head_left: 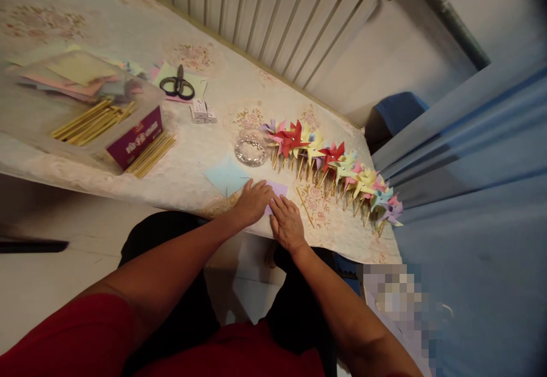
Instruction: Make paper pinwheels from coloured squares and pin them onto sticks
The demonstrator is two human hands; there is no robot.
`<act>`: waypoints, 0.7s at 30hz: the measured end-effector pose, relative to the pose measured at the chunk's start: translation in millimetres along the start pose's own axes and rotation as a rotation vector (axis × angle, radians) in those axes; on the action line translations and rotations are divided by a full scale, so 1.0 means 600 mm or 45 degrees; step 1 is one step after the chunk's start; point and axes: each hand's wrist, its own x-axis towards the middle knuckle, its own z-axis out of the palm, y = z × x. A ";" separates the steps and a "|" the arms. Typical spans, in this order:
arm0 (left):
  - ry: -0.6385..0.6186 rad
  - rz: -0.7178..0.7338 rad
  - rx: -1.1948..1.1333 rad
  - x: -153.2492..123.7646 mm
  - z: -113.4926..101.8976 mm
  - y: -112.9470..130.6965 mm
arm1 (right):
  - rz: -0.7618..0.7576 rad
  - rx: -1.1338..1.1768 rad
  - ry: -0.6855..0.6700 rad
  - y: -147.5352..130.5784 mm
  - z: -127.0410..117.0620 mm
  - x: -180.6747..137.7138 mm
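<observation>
A small purple paper square (277, 188) lies at the table's front edge, partly hidden under my hands. My left hand (254, 201) rests on its left side, fingers stretched forward. From the right, my right hand (287, 220) lies over the paper's lower part, its extended fingers meeting the left fingertips. Just left of my left hand is a light blue paper square (226, 176) with short slit lines. A single thin stick (305, 207) lies right of my right hand. Behind the paper, a clear round dish (250, 150) holds small shiny pieces.
Finished-looking paper pinwheels (335, 158) on sticks stand in a row at the right. At left sits a clear plastic box (147, 101) with paper and sticks; more sticks (150, 156) lie beside it. Scissors (178, 85) rest on coloured paper near small white boxes (203, 111). A radiator (256, 9) is behind.
</observation>
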 end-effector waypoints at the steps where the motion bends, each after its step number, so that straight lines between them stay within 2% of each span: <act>1: -0.002 -0.001 -0.001 0.000 0.000 0.001 | 0.004 -0.006 0.004 -0.001 0.001 0.001; 13: -0.062 -0.020 -0.005 -0.003 -0.020 0.010 | 0.012 -0.019 0.020 -0.007 0.003 0.006; 21: -0.029 -0.009 -0.032 -0.005 -0.016 0.008 | 0.037 -0.034 -0.010 -0.010 0.000 0.009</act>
